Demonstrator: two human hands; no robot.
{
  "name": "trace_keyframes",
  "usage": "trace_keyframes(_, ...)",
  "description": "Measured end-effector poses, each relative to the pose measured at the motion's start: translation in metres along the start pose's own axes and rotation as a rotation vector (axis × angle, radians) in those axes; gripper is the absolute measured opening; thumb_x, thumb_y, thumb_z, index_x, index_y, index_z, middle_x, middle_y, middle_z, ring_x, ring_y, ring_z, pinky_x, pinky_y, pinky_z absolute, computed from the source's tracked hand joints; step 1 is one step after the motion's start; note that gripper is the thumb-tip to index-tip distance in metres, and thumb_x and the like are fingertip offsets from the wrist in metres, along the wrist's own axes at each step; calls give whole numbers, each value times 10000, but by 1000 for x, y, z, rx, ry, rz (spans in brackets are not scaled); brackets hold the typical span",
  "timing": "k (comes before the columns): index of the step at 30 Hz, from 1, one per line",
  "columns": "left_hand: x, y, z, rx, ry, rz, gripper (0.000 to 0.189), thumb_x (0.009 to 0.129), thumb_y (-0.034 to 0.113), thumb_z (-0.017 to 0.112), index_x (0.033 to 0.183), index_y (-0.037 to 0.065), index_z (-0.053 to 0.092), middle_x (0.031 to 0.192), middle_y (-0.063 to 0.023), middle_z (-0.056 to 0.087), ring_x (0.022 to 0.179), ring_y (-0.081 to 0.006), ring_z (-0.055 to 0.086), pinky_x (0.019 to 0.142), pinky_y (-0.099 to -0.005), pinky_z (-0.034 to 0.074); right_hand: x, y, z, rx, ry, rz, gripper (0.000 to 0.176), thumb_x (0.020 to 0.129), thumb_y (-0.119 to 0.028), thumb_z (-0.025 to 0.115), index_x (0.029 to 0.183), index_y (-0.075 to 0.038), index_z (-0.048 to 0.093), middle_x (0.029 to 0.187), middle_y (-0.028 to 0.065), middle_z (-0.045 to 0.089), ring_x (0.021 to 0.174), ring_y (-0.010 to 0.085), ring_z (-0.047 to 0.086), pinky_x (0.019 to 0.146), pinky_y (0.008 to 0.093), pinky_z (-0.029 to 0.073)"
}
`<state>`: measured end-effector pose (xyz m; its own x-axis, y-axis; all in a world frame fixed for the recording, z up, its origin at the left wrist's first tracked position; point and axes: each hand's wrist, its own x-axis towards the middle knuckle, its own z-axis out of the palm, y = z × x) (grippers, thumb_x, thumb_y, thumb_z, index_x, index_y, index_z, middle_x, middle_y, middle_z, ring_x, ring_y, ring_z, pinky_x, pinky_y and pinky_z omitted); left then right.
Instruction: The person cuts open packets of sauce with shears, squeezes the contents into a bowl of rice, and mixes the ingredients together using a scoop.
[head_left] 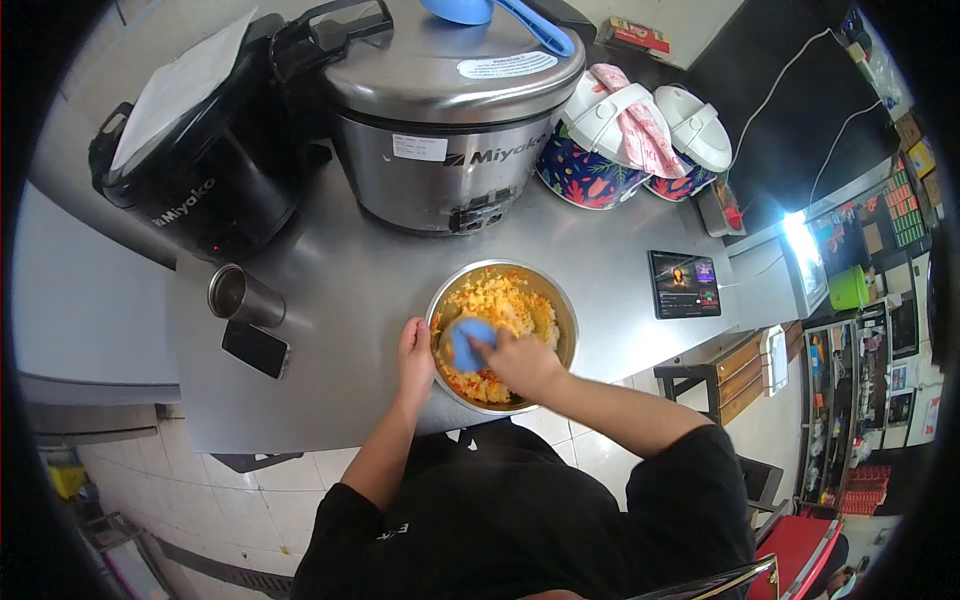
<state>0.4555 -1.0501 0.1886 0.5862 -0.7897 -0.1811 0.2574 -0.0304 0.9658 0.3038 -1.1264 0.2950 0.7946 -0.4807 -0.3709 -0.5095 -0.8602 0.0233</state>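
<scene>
A round metal bowl (566, 300) stands near the front edge of the steel table, holding rice (497, 300) mixed with orange and yellow bits. My left hand (414, 352) grips the bowl's left rim, fingers on the outside. My right hand (522, 362) is closed round a blue rice paddle (470, 342), whose broad blade is over and partly in the rice. Motion blurs the blade, and my fingers hide most of its handle.
Behind the bowl stand a large steel rice cooker (430, 170) with a blue scoop (500, 12) on its lid and a black pressure cooker (220, 180). Left are a metal cup (250, 297) and phone (256, 348); right, a tablet (685, 284) and patterned containers (592, 172).
</scene>
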Motion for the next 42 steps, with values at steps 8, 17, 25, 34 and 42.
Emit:
trace_keyframes(8,18,-6,-8,198,-24,104,224,932,188,420,818,15,506,670,-1,451,647,-71,398,592,-231,363,33,45,-42,-274,156,-500,323,804,-149,488,1115,-186,564,862,103,573,683,246,640,560,330,518)
trace_keyframes(17,7,-6,0,270,160,101,218,925,172,435,783,18,494,633,5,441,607,-68,384,544,-244,352,16,65,17,216,-384,176,513,765,-96,531,1264,-147,426,938,199,621,889,308,617,737,385,508)
trace_keyframes(25,17,-7,-2,287,110,152,217,917,180,448,802,2,495,632,-49,462,596,-108,411,557,-265,371,-16,7,-14,75,8,36,429,804,-72,467,1232,-108,480,858,188,581,701,306,637,607,365,537)
trace_keyframes(34,7,4,-1,459,62,179,218,912,192,442,805,10,494,605,-121,466,536,-174,439,529,-318,377,6,7,-3,-3,-68,187,416,842,-103,437,1258,-109,435,909,158,579,759,264,637,610,351,538)
trace_keyframes(42,12,12,6,550,67,183,208,904,201,440,812,23,494,635,-167,508,549,-293,493,533,-364,390,-25,-26,1,81,-238,173,431,844,-102,444,1275,-108,431,922,160,595,801,280,635,674,350,532)
